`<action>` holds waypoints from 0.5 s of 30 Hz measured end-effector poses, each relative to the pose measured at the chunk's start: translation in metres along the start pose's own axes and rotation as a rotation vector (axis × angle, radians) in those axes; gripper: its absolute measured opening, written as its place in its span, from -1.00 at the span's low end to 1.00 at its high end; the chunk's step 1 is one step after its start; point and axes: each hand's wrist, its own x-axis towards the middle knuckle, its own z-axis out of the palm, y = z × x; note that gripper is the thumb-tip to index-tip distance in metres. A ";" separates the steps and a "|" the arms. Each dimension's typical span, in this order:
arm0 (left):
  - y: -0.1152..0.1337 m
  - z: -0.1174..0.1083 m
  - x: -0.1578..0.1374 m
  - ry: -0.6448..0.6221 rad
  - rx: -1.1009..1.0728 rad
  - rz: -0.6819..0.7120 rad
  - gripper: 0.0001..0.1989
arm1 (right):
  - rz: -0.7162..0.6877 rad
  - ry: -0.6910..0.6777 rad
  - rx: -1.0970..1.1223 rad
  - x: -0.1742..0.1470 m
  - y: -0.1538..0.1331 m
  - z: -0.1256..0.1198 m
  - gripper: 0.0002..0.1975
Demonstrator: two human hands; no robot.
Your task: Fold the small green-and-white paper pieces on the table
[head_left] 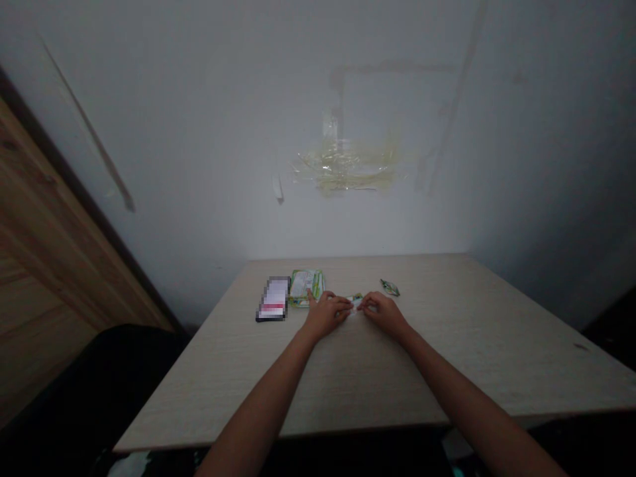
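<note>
A small white and green packet (356, 301) lies between my hands near the middle of the table, mostly covered by fingers. The fingertips of my left hand (328, 313) are closed at its left end, while the thumb side reaches toward a larger green and white packet (305, 285). At the other end, my right hand (382, 311) pinches the small packet with bent fingers. Just beyond the right hand lies a small crumpled green wrapper (390, 287), apart from it. Fine detail between the fingertips is too small to make out.
A phone (273, 299) with a lit, blurred screen lies left of the larger packet. The pale wooden table (472, 331) meets a wall (223, 132) with clear tape (348, 169) stuck on it. A dark object (94, 384) stands left of the table, beside wooden boards (44, 199).
</note>
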 end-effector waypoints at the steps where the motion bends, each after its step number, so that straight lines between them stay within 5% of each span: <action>1: 0.000 0.000 0.000 0.002 0.001 -0.002 -0.75 | -0.010 -0.011 -0.016 0.000 0.000 0.000 -0.89; 15: 0.000 0.001 0.000 0.000 0.028 -0.008 -0.75 | -0.134 -0.124 -0.008 -0.002 -0.013 -0.004 -0.82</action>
